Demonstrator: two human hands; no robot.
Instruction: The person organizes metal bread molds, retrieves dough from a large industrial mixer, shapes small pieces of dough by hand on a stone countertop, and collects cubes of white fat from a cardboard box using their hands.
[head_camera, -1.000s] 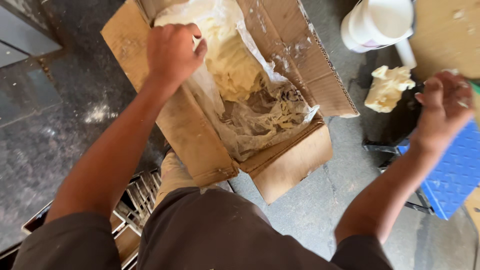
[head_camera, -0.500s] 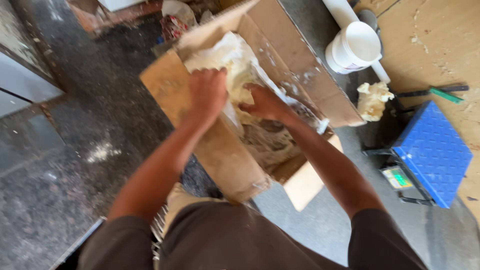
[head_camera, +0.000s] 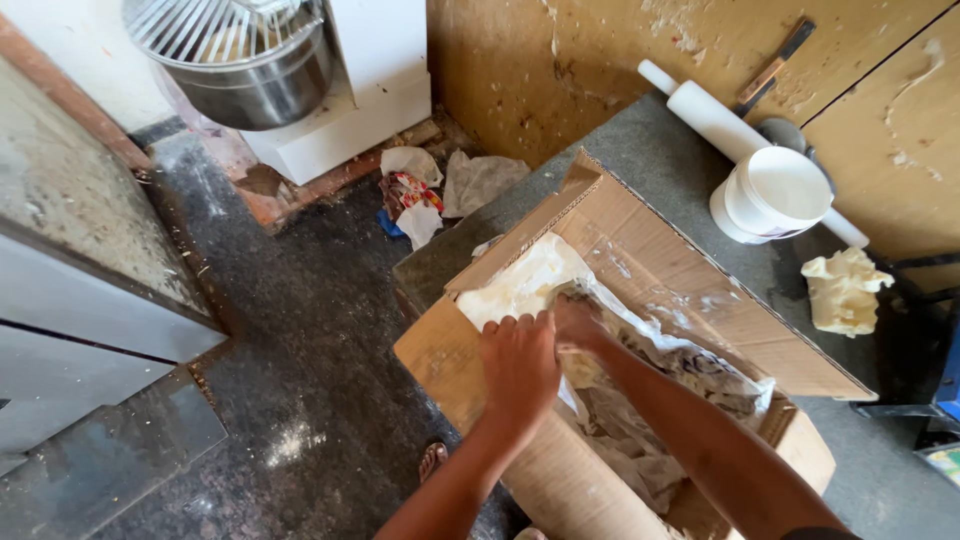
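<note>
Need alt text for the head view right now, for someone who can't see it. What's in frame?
Both hands, left hand and right hand, press into a pale, soft block wrapped in a clear plastic liner inside an open cardboard box on a grey counter. Beside it sit a white tub, a rolling pin and a separate pale lump.

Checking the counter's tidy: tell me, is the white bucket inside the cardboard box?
No, the white bucket stands on the counter beyond the cardboard box.

Pale fat block (head_camera: 520, 285) in open carton (head_camera: 690, 300)
</note>
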